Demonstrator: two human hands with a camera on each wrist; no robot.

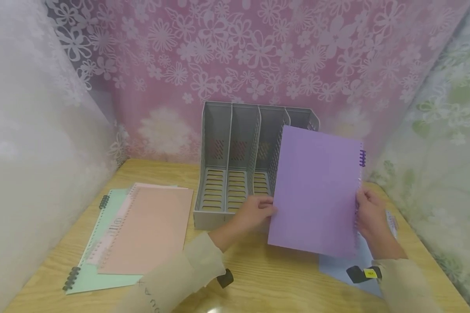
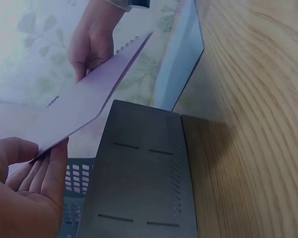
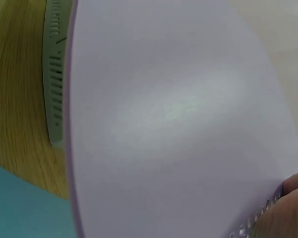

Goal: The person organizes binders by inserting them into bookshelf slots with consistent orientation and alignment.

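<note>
A purple ring-bound notebook (image 1: pixel 317 191) is held up in front of the right part of a grey file organizer (image 1: pixel 213 219). My left hand (image 1: pixel 254 213) pinches its left edge, thumb on one face and fingers on the other, as the left wrist view shows. At the coil-bound right edge, my right hand (image 1: pixel 372 213) grips the notebook below a short dark purple coil. In the right wrist view the notebook's cover (image 3: pixel 179 109) fills most of the picture, with the right fingers (image 3: pixel 288 208) at the coil. The notebook hides the organizer's right-hand lower slots.
On the left of the wooden table (image 1: pixel 243 287) lie a peach notebook (image 1: pixel 152 230), a pink one (image 1: pixel 98 252) and a green one (image 1: pixel 82 278), overlapping. A blue notebook (image 1: pixel 333 263) lies at right, partly under the purple one. A floral curtain (image 1: pixel 235 56) hangs behind.
</note>
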